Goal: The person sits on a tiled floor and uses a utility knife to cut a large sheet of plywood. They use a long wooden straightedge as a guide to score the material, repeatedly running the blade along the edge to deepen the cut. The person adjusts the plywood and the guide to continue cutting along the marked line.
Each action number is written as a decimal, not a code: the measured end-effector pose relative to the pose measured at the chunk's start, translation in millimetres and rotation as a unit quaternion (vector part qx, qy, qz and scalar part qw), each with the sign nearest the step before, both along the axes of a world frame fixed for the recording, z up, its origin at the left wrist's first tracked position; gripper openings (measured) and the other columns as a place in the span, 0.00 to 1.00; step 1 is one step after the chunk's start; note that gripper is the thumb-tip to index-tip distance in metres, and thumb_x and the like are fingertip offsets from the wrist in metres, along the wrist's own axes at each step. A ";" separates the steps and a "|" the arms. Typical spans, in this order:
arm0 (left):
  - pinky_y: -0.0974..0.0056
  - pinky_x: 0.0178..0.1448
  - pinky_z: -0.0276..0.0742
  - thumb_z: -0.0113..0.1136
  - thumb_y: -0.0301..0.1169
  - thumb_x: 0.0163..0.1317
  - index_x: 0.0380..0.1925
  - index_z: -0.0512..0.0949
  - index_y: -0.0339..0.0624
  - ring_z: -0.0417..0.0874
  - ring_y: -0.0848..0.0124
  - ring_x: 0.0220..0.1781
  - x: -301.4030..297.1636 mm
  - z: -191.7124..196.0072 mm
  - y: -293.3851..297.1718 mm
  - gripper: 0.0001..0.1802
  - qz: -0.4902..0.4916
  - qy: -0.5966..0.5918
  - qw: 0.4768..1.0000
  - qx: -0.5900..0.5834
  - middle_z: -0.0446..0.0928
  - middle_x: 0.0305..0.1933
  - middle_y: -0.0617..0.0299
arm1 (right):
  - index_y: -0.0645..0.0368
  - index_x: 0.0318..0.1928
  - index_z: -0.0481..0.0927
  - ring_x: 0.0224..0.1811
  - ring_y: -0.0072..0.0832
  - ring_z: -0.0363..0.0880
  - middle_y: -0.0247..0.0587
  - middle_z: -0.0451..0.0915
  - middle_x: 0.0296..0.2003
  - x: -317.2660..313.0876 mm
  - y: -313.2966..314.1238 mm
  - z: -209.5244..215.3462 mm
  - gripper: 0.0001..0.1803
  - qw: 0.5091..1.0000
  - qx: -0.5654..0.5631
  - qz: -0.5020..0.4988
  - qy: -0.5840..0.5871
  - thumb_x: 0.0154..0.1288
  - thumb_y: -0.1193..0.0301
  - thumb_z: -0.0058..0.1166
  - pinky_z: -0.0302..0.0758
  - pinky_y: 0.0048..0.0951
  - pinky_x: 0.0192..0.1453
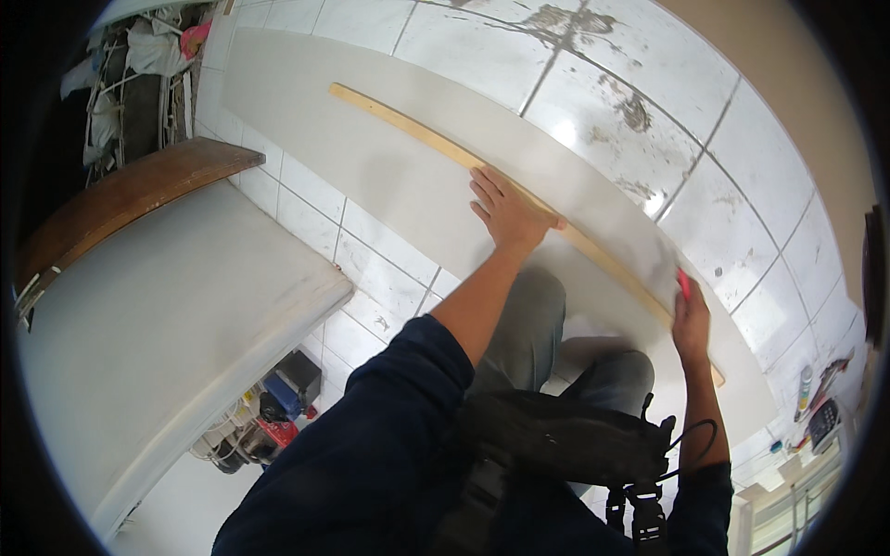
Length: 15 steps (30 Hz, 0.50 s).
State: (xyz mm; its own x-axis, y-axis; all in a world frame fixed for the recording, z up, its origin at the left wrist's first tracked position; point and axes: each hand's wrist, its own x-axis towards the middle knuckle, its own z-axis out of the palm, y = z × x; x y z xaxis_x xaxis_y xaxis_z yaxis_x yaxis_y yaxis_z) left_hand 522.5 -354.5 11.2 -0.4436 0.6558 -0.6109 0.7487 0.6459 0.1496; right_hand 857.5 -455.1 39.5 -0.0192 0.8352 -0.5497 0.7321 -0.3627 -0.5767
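Observation:
A long, narrow wooden strip (408,125) lies slantwise across a large pale grey flat sheet (297,97) on the floor. Near the strip's middle, my left hand (510,215) presses down on it, fingers stretched out flat and thumb spread along the wood. Farther right, my right hand (692,326) is closed around a small red tool (684,284) beside the strip's far edge. Most of that tool is hidden in the fist and its tip is blurred, so its kind cannot be made out. The strip's right end passes under my right wrist.
White floor tiles (751,176) with dark smudges surround the sheet. At left stands a light grey padded piece of furniture (185,287) with a brown wooden edge (148,181). Clutter (278,408) lies beneath it. A calculator-like dark object (822,422) and small items sit at far right.

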 end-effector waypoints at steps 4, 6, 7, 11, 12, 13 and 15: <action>0.42 0.82 0.34 0.84 0.50 0.32 0.75 0.28 0.28 0.30 0.41 0.83 -3.2 -10.3 -15.5 0.85 0.027 -0.018 0.998 0.055 0.31 0.81 0.32 | 0.56 0.59 0.71 0.48 0.58 0.80 0.60 0.81 0.47 -124.1 105.3 -24.8 0.18 0.988 0.055 0.130 0.059 0.71 0.68 0.48 0.76 0.54 0.49; 0.40 0.82 0.34 0.84 0.48 0.33 0.75 0.28 0.29 0.30 0.40 0.83 -4.2 -9.7 -12.8 0.84 0.054 -0.040 0.996 0.051 0.31 0.81 0.32 | 0.57 0.58 0.70 0.48 0.57 0.80 0.60 0.81 0.45 -181.1 148.2 -16.6 0.18 0.984 0.032 0.150 0.086 0.71 0.66 0.49 0.76 0.52 0.50; 0.39 0.81 0.32 0.85 0.45 0.34 0.75 0.28 0.30 0.29 0.40 0.83 -2.8 -5.3 -7.1 0.83 0.071 -0.059 0.995 0.040 0.30 0.81 0.33 | 0.58 0.57 0.70 0.48 0.57 0.80 0.61 0.81 0.44 -203.0 163.3 -16.5 0.18 0.982 0.023 0.156 0.103 0.71 0.65 0.49 0.76 0.51 0.50; 0.33 0.79 0.30 0.80 0.46 0.44 0.76 0.28 0.32 0.26 0.40 0.83 -6.9 -10.7 -4.3 0.77 0.074 -0.060 0.995 0.024 0.28 0.81 0.36 | 0.59 0.57 0.69 0.47 0.56 0.80 0.59 0.81 0.45 -283.4 194.9 -17.4 0.17 0.969 -0.011 0.216 0.117 0.71 0.67 0.48 0.75 0.52 0.51; 0.31 0.78 0.30 0.77 0.47 0.47 0.76 0.29 0.32 0.26 0.40 0.83 -9.8 -12.4 -7.3 0.74 0.047 -0.060 0.997 0.031 0.28 0.81 0.36 | 0.60 0.56 0.69 0.47 0.55 0.81 0.59 0.81 0.44 -301.6 198.0 -15.4 0.17 0.967 -0.017 0.222 0.122 0.71 0.67 0.48 0.76 0.52 0.52; 0.28 0.77 0.30 0.74 0.49 0.51 0.76 0.30 0.32 0.25 0.39 0.82 -12.7 -14.3 -8.6 0.71 0.019 -0.060 0.997 0.038 0.28 0.81 0.36 | 0.60 0.56 0.69 0.47 0.54 0.81 0.57 0.81 0.45 -320.0 203.4 -19.1 0.18 0.966 -0.023 0.238 0.096 0.71 0.66 0.50 0.77 0.51 0.51; 0.24 0.75 0.29 0.68 0.51 0.56 0.76 0.33 0.32 0.24 0.39 0.82 -13.6 -22.0 -14.5 0.65 -0.032 -0.072 0.996 0.050 0.29 0.81 0.35 | 0.62 0.54 0.68 0.48 0.51 0.83 0.55 0.80 0.47 -348.9 210.4 -32.7 0.19 0.961 -0.031 0.272 0.043 0.70 0.63 0.53 0.79 0.49 0.51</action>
